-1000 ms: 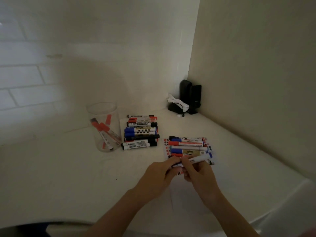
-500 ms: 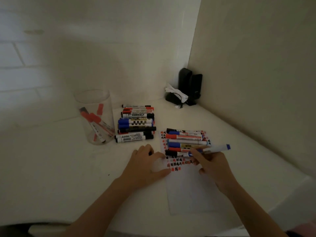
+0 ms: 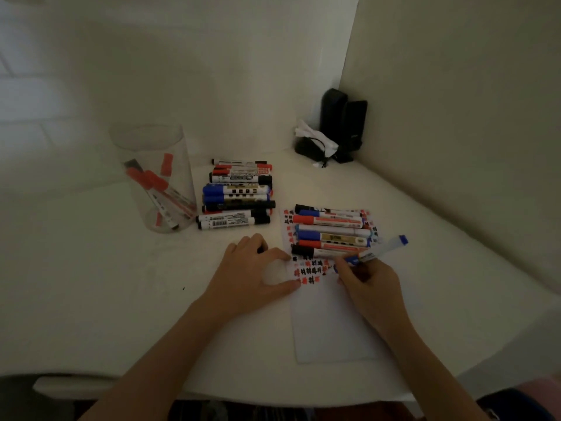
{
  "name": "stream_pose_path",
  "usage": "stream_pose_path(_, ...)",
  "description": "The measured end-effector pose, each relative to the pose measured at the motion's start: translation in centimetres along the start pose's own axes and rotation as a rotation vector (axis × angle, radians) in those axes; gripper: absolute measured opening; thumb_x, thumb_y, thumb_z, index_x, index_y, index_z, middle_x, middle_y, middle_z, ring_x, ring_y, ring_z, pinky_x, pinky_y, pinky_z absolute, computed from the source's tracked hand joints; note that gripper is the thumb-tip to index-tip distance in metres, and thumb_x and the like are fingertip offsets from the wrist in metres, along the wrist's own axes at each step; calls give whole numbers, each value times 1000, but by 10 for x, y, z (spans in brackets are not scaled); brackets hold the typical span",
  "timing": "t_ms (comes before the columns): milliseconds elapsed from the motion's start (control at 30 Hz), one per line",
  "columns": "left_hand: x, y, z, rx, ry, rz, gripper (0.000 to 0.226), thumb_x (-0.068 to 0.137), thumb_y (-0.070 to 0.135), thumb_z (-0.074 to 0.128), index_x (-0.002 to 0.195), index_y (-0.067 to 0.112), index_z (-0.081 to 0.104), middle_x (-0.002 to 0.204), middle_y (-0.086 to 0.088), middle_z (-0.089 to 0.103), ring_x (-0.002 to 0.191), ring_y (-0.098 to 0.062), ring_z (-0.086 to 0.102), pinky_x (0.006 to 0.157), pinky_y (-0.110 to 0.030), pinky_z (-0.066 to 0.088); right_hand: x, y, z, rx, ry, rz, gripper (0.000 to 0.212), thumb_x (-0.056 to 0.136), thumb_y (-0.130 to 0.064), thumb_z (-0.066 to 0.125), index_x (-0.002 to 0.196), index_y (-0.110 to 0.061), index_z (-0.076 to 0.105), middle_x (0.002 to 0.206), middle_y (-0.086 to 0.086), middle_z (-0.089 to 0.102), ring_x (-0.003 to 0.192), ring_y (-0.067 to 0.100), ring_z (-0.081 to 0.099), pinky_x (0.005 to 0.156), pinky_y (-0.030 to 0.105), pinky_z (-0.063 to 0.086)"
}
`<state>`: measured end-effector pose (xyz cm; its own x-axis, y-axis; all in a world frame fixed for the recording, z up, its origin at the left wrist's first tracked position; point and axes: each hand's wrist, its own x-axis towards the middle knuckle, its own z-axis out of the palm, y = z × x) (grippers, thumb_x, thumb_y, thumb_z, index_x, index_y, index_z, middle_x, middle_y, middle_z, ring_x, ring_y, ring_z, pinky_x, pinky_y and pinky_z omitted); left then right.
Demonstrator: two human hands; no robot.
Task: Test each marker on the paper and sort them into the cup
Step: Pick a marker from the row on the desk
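Right hand [image 3: 368, 282]: curled around a blue marker [image 3: 375, 253], gripping it low on the barrel; writing end down at the paper [image 3: 331, 323], blue rear end tilted up and to the right.
Left hand [image 3: 252, 270]: spread flat, palm down, thumb and forefinger pressing the paper's left edge; a small dark thing, perhaps a cap, partly hidden under the fingers, too little showing to tell.
Paper: white sheet lying flat on the table [image 3: 91, 284], upper part covered with rows of small red, black and blue test marks, lower part bare.
Markers on the paper [image 3: 331, 232]: a row lying side by side across the sheet's top, with blue, red and black caps, just beyond the held marker.
Second pile of markers [image 3: 238, 196]: stacked on the table between cup and paper, caps black, blue and red.
Cup [image 3: 156, 177]: clear, upright, left of the pile, holding a few red-capped markers leaning inside.
Far corner: black boxes [image 3: 344, 123] against the wall, a white crumpled thing [image 3: 315, 139] beside them.
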<state>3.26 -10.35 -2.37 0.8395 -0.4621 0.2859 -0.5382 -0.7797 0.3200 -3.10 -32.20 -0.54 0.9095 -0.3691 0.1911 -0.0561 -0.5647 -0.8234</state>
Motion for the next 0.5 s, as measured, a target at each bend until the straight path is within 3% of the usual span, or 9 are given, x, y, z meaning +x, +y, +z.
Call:
stream_pose_path(200,1,1,1,-24,32,-1,59,70,82,41,112,43,58,88,10,43,83,-8,42,79,-30,36,1,4,0,-20,-17,-60,16,85,-34,67,73,-24,65,66,-12,66,67,-6,62,57,2,42)
stream_pose_path(500,1,1,2,-14,44,19,59,72,81,41,112,42,59,87,9,43,81,-8,42,74,-28,32,-2,1,2,-11,10,-115,12,85,-31,68,79,-30,58,70,-23,59,70,-18,57,60,-2,40)
